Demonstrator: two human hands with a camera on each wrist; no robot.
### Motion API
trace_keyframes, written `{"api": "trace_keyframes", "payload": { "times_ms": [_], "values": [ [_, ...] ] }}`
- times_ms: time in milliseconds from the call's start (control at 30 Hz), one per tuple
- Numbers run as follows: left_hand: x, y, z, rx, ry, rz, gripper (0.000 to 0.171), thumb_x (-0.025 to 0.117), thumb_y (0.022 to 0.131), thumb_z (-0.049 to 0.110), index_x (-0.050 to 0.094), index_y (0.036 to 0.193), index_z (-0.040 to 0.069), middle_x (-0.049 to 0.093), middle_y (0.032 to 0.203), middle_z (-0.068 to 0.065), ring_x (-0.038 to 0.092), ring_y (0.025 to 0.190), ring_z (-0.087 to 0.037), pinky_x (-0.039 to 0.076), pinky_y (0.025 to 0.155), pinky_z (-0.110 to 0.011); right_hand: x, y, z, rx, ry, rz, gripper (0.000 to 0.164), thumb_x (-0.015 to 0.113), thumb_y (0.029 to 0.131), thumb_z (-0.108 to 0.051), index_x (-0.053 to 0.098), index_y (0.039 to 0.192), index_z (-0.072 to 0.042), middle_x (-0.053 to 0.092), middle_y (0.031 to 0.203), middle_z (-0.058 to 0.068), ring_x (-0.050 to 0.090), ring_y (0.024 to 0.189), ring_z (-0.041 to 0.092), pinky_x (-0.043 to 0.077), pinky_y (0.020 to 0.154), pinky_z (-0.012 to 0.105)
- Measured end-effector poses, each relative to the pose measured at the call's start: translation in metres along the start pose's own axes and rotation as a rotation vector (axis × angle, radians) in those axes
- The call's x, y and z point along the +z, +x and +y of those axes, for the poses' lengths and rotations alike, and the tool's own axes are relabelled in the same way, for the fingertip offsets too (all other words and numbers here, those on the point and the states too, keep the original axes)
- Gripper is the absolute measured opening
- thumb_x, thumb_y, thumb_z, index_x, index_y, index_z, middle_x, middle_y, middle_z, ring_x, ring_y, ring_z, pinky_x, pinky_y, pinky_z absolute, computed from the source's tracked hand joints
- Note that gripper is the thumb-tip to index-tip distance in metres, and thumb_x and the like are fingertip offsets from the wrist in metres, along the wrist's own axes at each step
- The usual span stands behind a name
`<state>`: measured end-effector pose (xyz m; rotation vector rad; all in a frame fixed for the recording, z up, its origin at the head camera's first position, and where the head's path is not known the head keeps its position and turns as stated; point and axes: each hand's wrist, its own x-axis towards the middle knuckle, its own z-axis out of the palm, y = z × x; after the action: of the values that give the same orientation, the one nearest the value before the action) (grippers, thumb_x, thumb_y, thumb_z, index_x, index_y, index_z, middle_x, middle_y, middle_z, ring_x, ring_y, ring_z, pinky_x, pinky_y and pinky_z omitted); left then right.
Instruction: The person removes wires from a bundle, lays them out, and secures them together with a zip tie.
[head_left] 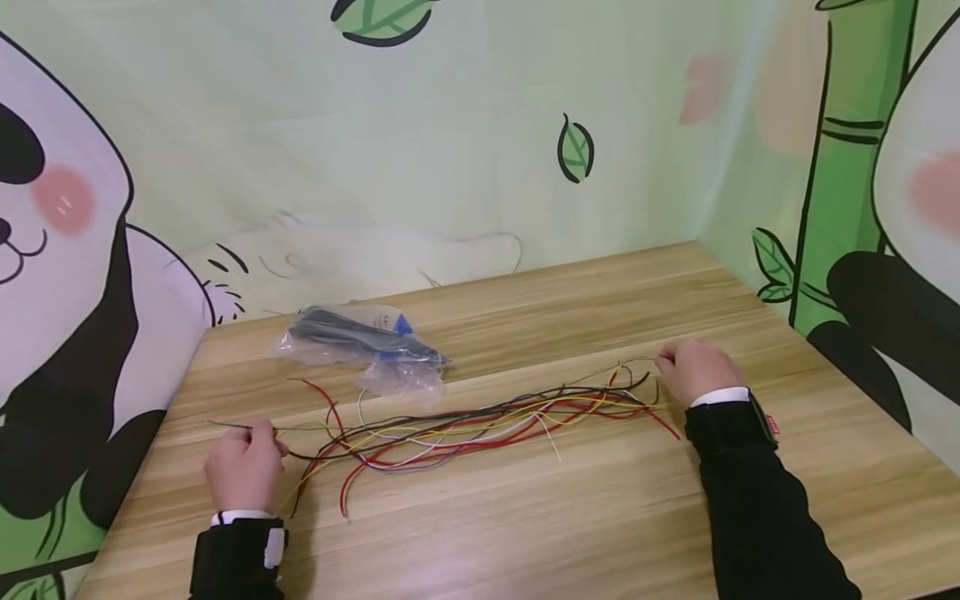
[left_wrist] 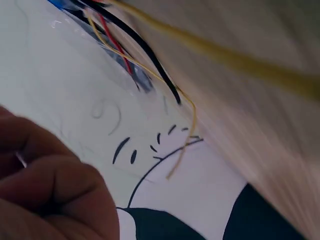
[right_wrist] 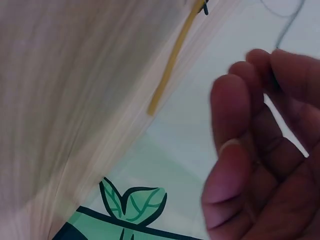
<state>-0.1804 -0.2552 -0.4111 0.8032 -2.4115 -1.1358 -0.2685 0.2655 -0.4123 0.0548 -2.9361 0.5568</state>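
Note:
A loose bundle of thin wires (head_left: 480,425) in red, black, yellow, white and purple lies lengthwise between the two hands. My left hand (head_left: 246,467) is at the bundle's left end and pinches a thin dark wire (head_left: 223,424), whose tip sticks out past the fingers. At the right end, my right hand (head_left: 697,371) pinches the tip of a thin dark wire (head_left: 641,359) between thumb and finger. Whether both hands hold the same wire, I cannot tell. A yellow wire (right_wrist: 172,67) hangs near the fingers in the right wrist view.
A clear plastic bag (head_left: 405,379) with dark contents lies behind the bundle, left of centre. The wooden table (head_left: 525,533) meets a printed cloth wall (head_left: 465,150) with pandas and bamboo at the back and sides.

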Motion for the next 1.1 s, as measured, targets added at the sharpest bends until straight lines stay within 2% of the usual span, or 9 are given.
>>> {"api": "trace_keyframes", "payload": {
  "times_ms": [133, 300, 400, 467, 667, 800, 900, 1033, 1100],
  "values": [
    [0.002, 0.002, -0.002, 0.136, 0.231, -0.047, 0.044, 0.045, 0.099, 0.028, 0.070, 0.074, 0.002, 0.069, 0.067, -0.012, 0.058, 0.065, -0.027, 0.037, 0.054, -0.031, -0.002, -0.001, 0.003, 0.055, -0.005, -0.040, 0.021, 0.057, 0.090, -0.012, 0.073, 0.078, -0.008, 0.061, 0.066, 0.006, 0.053, 0.061, 0.024, 0.037, 0.051, 0.034],
    [0.005, 0.002, -0.002, 0.178, 0.358, -0.076, 0.044, 0.048, 0.095, 0.028, 0.059, 0.057, 0.009, 0.063, 0.068, -0.014, 0.059, 0.065, -0.033, 0.034, 0.048, -0.033, -0.004, -0.001, 0.004, 0.087, -0.016, -0.111, 0.027, 0.056, 0.089, -0.015, 0.067, 0.065, -0.012, 0.052, 0.058, 0.001, 0.051, 0.060, 0.022, 0.036, 0.050, 0.033],
    [0.006, 0.002, -0.002, 0.167, 0.392, -0.084, 0.046, 0.049, 0.095, 0.029, 0.057, 0.054, 0.010, 0.063, 0.067, -0.013, 0.058, 0.064, -0.033, 0.033, 0.047, -0.034, -0.004, -0.001, 0.004, 0.105, -0.022, -0.156, 0.033, 0.056, 0.091, -0.017, 0.061, 0.058, -0.014, 0.047, 0.054, -0.002, 0.049, 0.058, 0.020, 0.035, 0.051, 0.033],
    [0.007, 0.004, -0.003, 0.161, 0.409, -0.083, 0.045, 0.049, 0.095, 0.029, 0.059, 0.056, 0.010, 0.065, 0.072, -0.018, 0.060, 0.066, -0.036, 0.034, 0.046, -0.035, -0.005, -0.001, 0.004, 0.121, -0.023, -0.190, 0.035, 0.056, 0.092, -0.019, 0.059, 0.057, -0.015, 0.045, 0.053, -0.003, 0.048, 0.057, 0.020, 0.034, 0.051, 0.033],
    [0.012, 0.008, -0.004, 0.123, 0.473, -0.102, 0.046, 0.051, 0.095, 0.033, 0.061, 0.058, 0.008, 0.069, 0.088, -0.029, 0.066, 0.073, -0.044, 0.040, 0.045, -0.042, -0.004, 0.001, 0.005, 0.147, -0.027, -0.254, 0.028, 0.058, 0.093, -0.024, 0.072, 0.071, -0.013, 0.062, 0.069, 0.003, 0.056, 0.068, 0.023, 0.041, 0.056, 0.035],
    [0.014, 0.010, -0.005, 0.135, 0.495, -0.116, 0.046, 0.053, 0.094, 0.034, 0.063, 0.060, 0.004, 0.068, 0.092, -0.035, 0.067, 0.074, -0.047, 0.043, 0.047, -0.046, -0.003, 0.001, 0.005, 0.154, -0.035, -0.287, 0.031, 0.056, 0.093, -0.026, 0.066, 0.066, -0.013, 0.057, 0.065, 0.001, 0.054, 0.066, 0.023, 0.040, 0.056, 0.035],
    [0.016, 0.010, -0.006, 0.141, 0.503, -0.117, 0.046, 0.053, 0.094, 0.034, 0.065, 0.064, 0.001, 0.068, 0.094, -0.037, 0.067, 0.074, -0.049, 0.045, 0.049, -0.048, -0.002, 0.000, 0.003, 0.151, -0.042, -0.288, 0.034, 0.055, 0.094, -0.027, 0.063, 0.064, -0.014, 0.055, 0.064, 0.002, 0.054, 0.067, 0.023, 0.040, 0.057, 0.036],
    [0.017, 0.009, -0.009, 0.141, 0.530, -0.126, 0.046, 0.051, 0.094, 0.035, 0.070, 0.073, -0.001, 0.067, 0.097, -0.037, 0.067, 0.077, -0.049, 0.045, 0.050, -0.049, -0.001, 0.000, 0.001, 0.142, -0.047, -0.250, 0.033, 0.055, 0.095, -0.028, 0.066, 0.067, -0.013, 0.063, 0.074, 0.006, 0.058, 0.072, 0.026, 0.044, 0.060, 0.040],
    [0.017, 0.009, -0.011, 0.139, 0.543, -0.132, 0.047, 0.050, 0.095, 0.036, 0.071, 0.076, -0.001, 0.067, 0.098, -0.037, 0.067, 0.078, -0.048, 0.045, 0.050, -0.049, -0.001, 0.000, 0.000, 0.146, -0.050, -0.234, 0.036, 0.054, 0.095, -0.028, 0.061, 0.063, -0.013, 0.063, 0.074, 0.008, 0.058, 0.071, 0.026, 0.045, 0.059, 0.041]
  ]
}}
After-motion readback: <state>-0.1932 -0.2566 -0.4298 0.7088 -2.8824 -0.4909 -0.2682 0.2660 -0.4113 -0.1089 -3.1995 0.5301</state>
